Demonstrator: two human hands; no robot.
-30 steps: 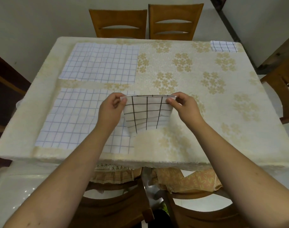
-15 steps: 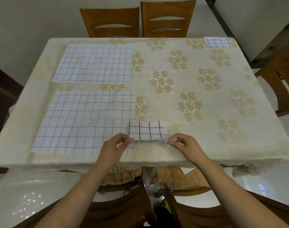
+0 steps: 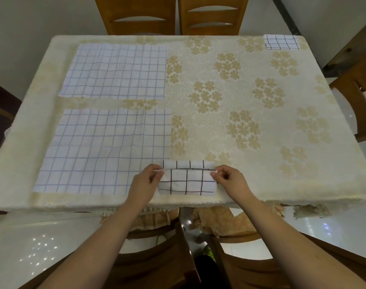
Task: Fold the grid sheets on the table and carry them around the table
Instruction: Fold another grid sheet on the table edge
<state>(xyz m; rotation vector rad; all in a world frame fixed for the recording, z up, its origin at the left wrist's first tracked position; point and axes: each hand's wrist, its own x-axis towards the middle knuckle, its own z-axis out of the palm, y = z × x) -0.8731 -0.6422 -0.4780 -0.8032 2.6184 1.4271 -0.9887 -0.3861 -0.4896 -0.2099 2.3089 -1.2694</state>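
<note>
A small folded white sheet with a black grid lies near the table's front edge. My left hand pinches its upper left corner and my right hand pinches its upper right corner, the top layer lifted toward me. Two large white sheets with a blue grid lie flat on the left: the near sheet just left of my left hand, and the far sheet behind it. A small folded grid sheet rests at the far right corner.
The table wears a cream cloth with tan flowers. Two wooden chairs stand at the far side, another chair at the right, and chair backs sit below my arms at the near edge.
The small black-grid sheet came down from mid-air onto the table near the front edge. My hands brought it toward me and now fold its edge over.
</note>
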